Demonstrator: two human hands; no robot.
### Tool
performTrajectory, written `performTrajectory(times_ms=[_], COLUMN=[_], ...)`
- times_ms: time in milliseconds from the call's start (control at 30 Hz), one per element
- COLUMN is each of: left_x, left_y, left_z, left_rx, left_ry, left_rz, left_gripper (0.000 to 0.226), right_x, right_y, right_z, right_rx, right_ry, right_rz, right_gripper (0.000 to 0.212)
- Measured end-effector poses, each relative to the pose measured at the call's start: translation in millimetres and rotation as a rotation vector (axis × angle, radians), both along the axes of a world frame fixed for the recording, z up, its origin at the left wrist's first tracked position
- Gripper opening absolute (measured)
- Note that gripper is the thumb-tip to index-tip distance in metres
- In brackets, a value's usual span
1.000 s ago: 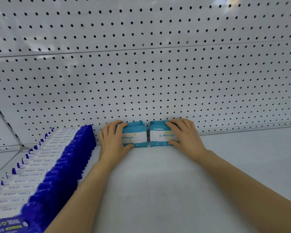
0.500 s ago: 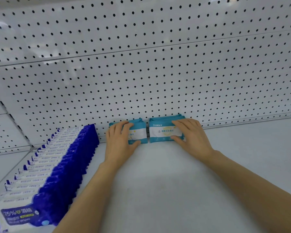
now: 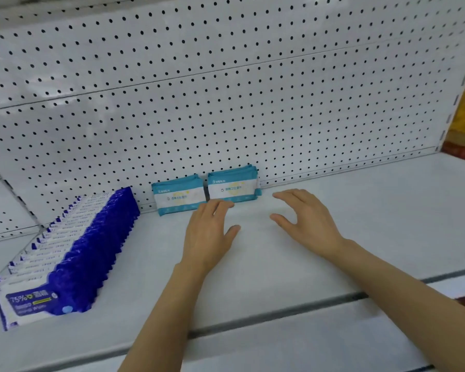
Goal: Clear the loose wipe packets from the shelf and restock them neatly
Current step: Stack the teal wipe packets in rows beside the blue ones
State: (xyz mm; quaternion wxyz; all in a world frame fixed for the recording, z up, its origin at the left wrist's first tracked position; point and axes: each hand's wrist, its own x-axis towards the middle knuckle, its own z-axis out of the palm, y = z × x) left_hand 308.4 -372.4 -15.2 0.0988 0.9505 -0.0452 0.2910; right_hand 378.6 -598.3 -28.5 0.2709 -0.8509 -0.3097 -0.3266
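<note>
Two stacks of teal-and-white plastic wipe packets (image 3: pixel 206 189) stand side by side against the white perforated back panel (image 3: pixel 226 103) on the white metal shelf (image 3: pixel 333 237); my left hand (image 3: pixel 208 233) and right hand (image 3: pixel 308 220) hover just before them, each grip loose, holding nothing; a row of dark blue wipe packs (image 3: pixel 73 253) runs along the left.

Bare white shelf board (image 3: pixel 360 210) lies open to the right of two teal-and-white wipe packet stacks (image 3: pixel 206 190) standing against the perforated white back panel (image 3: pixel 226 103). A long row of dark blue wipe packs (image 3: pixel 73 251) blocks the left side.
</note>
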Motion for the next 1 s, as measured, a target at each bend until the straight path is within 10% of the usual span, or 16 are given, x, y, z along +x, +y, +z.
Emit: performTrajectory(times_ms=[1000], left_x=[-212.8], left_y=[-276.8], left_z=[-47.7], left_rx=[0.017], left_ry=[0.135], left_rz=[-0.302], left_gripper=[0.036], right_x=[-284.2], right_y=[-290.4], right_z=[-41.7], right_rx=[0.014], right_ry=[0.052], right_rz=[-0.349], right_gripper=[0.023])
